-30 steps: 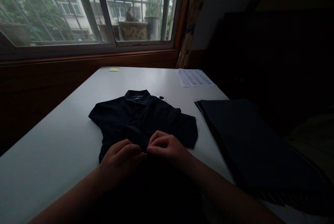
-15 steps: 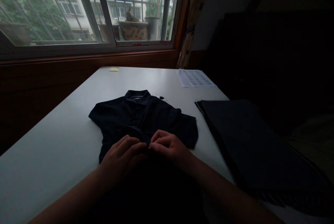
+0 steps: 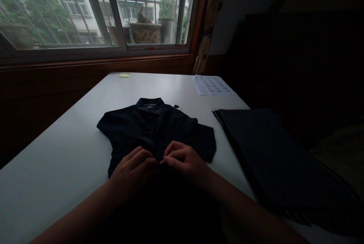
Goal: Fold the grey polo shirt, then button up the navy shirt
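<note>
A dark navy short-sleeved shirt (image 3: pixel 176 124) lies face up on the white table, its collar toward the window and its lower part lost in shadow near me. Over the front of the shirt, my left hand (image 3: pixel 136 166) is closed, with its fingertips pinching the cloth by the button line. My right hand (image 3: pixel 184 158) meets it there, thumb and forefinger pinched together on the shirt's front edge. The fingertips nearly touch. Whether a button sits between them is too dark to make out.
On the right of the white table (image 3: pixel 62 141) lies a folded dark cloth (image 3: pixel 261 153) with a fringed-looking edge. Printed sheets (image 3: pixel 214 85) rest at the far right corner, a yellow note (image 3: pixel 124 75) at the far left. A small round white object (image 3: pixel 176 107) peeks from behind the shirt's shoulder.
The left hand's fingers have curled in slightly and their tips have shifted a little at the shirt front. My right hand stays almost in place. The shirt's upper part has not moved.
</note>
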### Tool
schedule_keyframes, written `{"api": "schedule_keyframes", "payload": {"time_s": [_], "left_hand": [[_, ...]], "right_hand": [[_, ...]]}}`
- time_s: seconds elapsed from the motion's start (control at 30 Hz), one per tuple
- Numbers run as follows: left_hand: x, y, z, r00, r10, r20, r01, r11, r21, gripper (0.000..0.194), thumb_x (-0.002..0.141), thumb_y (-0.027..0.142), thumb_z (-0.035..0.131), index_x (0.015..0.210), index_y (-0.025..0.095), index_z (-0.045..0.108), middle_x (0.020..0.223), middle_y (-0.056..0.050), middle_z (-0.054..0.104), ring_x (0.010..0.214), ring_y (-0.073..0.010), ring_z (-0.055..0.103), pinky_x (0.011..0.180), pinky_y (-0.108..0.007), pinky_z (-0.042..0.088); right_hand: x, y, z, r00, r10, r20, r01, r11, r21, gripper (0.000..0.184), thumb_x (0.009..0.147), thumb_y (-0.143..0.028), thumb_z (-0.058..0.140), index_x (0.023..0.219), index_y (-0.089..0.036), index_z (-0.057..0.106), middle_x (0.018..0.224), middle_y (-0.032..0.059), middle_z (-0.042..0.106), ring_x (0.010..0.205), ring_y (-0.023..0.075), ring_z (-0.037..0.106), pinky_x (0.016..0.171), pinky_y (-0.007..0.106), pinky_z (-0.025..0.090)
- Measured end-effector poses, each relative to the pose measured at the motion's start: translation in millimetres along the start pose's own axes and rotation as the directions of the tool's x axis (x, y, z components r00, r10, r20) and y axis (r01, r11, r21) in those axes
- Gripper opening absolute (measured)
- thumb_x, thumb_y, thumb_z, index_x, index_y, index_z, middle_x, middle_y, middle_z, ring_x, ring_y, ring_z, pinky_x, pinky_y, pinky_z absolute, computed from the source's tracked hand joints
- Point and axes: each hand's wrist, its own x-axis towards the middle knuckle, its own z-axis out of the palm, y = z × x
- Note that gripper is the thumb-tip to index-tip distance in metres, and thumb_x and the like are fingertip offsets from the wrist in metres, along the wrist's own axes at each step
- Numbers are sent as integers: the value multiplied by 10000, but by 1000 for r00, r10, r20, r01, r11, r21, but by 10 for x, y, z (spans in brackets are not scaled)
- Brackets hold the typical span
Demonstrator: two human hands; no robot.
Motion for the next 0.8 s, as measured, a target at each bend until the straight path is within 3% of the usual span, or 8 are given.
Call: {"api": "schedule_keyframes", "payload": {"time_s": [0.47, 0.63, 0.8], "left_hand": [[15, 17, -24, 996, 88, -12, -87, 995, 55, 83, 969, 141, 576, 931, 162, 646, 856, -41, 658, 685, -138, 553, 574, -251, 472], [3, 21, -29, 995, 103, 14, -103, 994, 25, 69, 974, 143, 573, 996, 147, 639, 970, -63, 708, 758, -142, 650, 648, -257, 527], [26, 36, -32, 995, 92, -24, -91, 995, 34, 48, 973, 156, 579, 953, 151, 622, 914, -46, 715, 744, -133, 674, 654, -241, 540]], "right_hand": [[-2, -42, -10, 999, 43, 11, -43, 999, 19, 187, 911, -294, 644, 857, -224, 809, 910, 32, 645, 854, 163, 624, 780, 299, 475], [-7, -35, -10, 1000, 29, -2, -29, 1000, 13, 184, 906, -271, 641, 853, -209, 806, 906, 35, 652, 842, 160, 628, 768, 295, 473], [-13, -36, -19, 1000, 1, -14, -1, 1000, 12, 175, 901, -274, 653, 834, -209, 800, 889, 27, 655, 825, 153, 626, 747, 284, 466]]}}
